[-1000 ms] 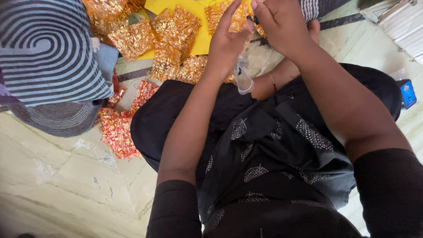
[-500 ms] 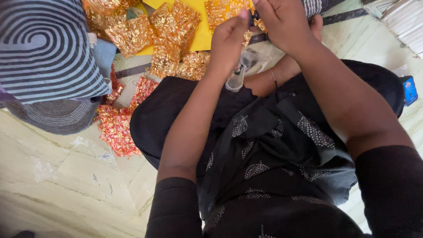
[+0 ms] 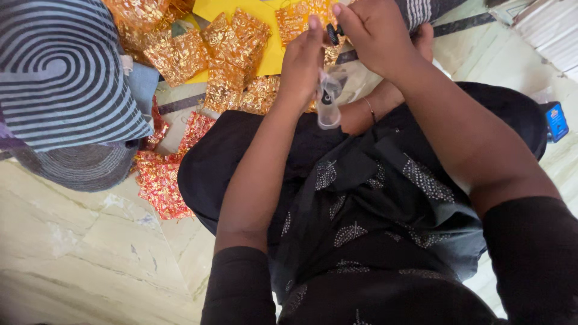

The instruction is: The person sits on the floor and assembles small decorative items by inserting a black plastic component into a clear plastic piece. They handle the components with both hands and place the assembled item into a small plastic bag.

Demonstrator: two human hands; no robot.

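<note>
My left hand [image 3: 304,63] pinches the top of a small clear plastic packet [image 3: 329,105] that hangs below it, with a small dark piece inside. My right hand [image 3: 376,36] is close beside it and holds a small black object [image 3: 333,33] between its fingertips, just above the packet's mouth. Both hands are raised over my lap, which is covered in black cloth with a silver pattern [image 3: 385,198]. Beyond the hands lie several shiny gold pouches [image 3: 232,54] on a yellow sheet [image 3: 265,24].
Red and gold pouches [image 3: 162,174] lie on the pale marble floor [image 3: 78,253] to the left. A grey striped cloth bundle [image 3: 60,72] fills the upper left. A small blue object [image 3: 557,120] sits at the right edge.
Both hands have shifted slightly. The clear packet now hangs more plainly below my left hand, and my right fingertips hold the black object at its top.
</note>
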